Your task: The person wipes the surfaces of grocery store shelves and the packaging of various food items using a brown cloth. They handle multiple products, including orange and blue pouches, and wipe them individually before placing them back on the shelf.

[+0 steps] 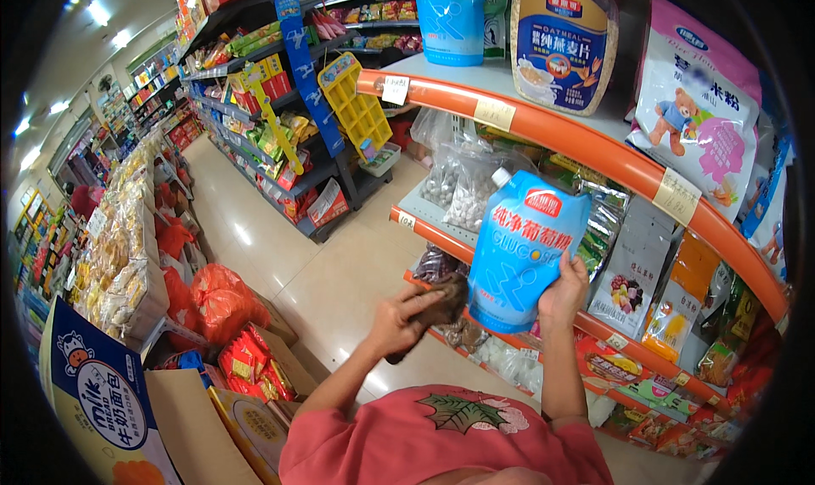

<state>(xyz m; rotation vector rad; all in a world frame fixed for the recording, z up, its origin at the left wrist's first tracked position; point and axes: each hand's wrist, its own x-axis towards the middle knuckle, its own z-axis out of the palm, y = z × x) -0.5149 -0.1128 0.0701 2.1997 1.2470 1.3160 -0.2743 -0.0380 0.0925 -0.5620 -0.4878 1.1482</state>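
A blue spouted pouch of glucose (519,249) is gripped along its right edge by my right hand (565,288). It leans a little, its white cap at the upper left. My left hand (396,323) grips a crumpled dark brown cloth (449,302), which is at the pouch's lower left edge; whether they touch I cannot tell. Above, on the top shelf, a similar blue pouch (451,23) stands left of a clear jar of oatmeal (563,46). A pink and white bag of rice flour (697,112) leans further right.
An orange shelf rail (560,135) with price tags curves in front of me. Lower shelves hold bags of pale balls (474,195) and grey sachets (630,268). At left are a milk bread carton (105,396), red plastic bags (226,303) and a tiled aisle (255,230).
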